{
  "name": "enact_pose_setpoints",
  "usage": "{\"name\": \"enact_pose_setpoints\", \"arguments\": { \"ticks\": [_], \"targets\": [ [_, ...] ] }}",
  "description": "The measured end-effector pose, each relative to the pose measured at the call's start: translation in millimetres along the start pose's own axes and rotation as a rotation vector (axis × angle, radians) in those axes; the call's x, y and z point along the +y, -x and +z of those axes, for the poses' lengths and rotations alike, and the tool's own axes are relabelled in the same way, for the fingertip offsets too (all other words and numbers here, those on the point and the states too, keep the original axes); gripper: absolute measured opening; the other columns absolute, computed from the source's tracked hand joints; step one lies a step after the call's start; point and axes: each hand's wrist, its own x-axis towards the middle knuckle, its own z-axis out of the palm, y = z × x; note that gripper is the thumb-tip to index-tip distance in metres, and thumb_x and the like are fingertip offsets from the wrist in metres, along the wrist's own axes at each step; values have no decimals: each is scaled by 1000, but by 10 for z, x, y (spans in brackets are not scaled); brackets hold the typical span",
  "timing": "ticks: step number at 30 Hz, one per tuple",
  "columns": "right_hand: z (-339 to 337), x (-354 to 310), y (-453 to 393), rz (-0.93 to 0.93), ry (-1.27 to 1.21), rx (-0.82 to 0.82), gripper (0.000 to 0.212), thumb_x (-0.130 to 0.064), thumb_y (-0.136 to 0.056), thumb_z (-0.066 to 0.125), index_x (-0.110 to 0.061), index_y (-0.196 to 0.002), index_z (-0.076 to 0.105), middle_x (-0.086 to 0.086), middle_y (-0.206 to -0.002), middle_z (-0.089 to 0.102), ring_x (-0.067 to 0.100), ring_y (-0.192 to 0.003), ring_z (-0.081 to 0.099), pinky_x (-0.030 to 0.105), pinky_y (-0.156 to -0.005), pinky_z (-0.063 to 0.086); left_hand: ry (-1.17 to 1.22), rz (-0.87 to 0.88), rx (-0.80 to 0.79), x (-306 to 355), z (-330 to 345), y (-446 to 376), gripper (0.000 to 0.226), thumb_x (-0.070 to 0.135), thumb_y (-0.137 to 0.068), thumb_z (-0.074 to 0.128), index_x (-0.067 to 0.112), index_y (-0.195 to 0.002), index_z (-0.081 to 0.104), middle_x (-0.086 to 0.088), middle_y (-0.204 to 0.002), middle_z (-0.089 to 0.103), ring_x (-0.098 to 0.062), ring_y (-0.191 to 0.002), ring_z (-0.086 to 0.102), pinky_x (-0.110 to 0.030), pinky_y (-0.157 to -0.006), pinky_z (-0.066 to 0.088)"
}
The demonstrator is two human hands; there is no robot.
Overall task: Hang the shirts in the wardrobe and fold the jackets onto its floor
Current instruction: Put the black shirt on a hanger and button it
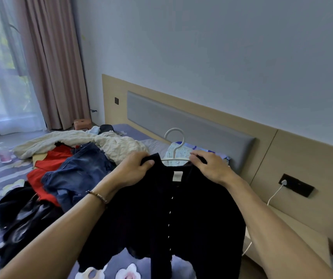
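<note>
My left hand (136, 168) and right hand (208, 167) each pinch a shoulder of the black shirt (167, 218); it hangs lengthwise toward me, white hanger (174, 147) hook pointing far.

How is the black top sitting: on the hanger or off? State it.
On. The black top hangs spread from the white hanger, whose hook rises above the collar; left hand and right hand grip its shoulders.
</note>
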Motion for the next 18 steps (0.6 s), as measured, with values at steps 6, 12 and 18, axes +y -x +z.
{"name": "enact_pose_setpoints", "arguments": {
  "ticks": [6, 12, 18],
  "targets": [
    [-514, 3, 412, -19, -62, -16, 29, -2, -83, 60, -21, -103, 69, 0, -100, 72, 10, -86, 66, 23, -78, 49, 276, -260, -129, 547, -100, 413, 30, 25, -97, 61, -3, -94, 71, -10, -83, 69, -20, -74, 65, -31, -74, 53],
    [-551, -296, 215, -105, 97, -94, 18, -17, -91, 64, -18, -108, 70, -1, -104, 71, 16, -99, 65, 33, -92, 49, 516, -445, -71, 447, -183, 609, 32, 21, -75, 83, -3, -93, 74, -18, -90, 75, -30, -82, 72, -39, -82, 59],
    [766, -160, -359, -79, 260, -263, 16, -31, -95, 55, -31, -110, 61, 1, -119, 64, 25, -113, 57, 49, -104, 39, 510, -640, 9, -672, 135, 750, 18, 18, -79, 75, 2, -72, 69, -12, -66, 65, -21, -55, 58, -30, -60, 49]
  ]
}}
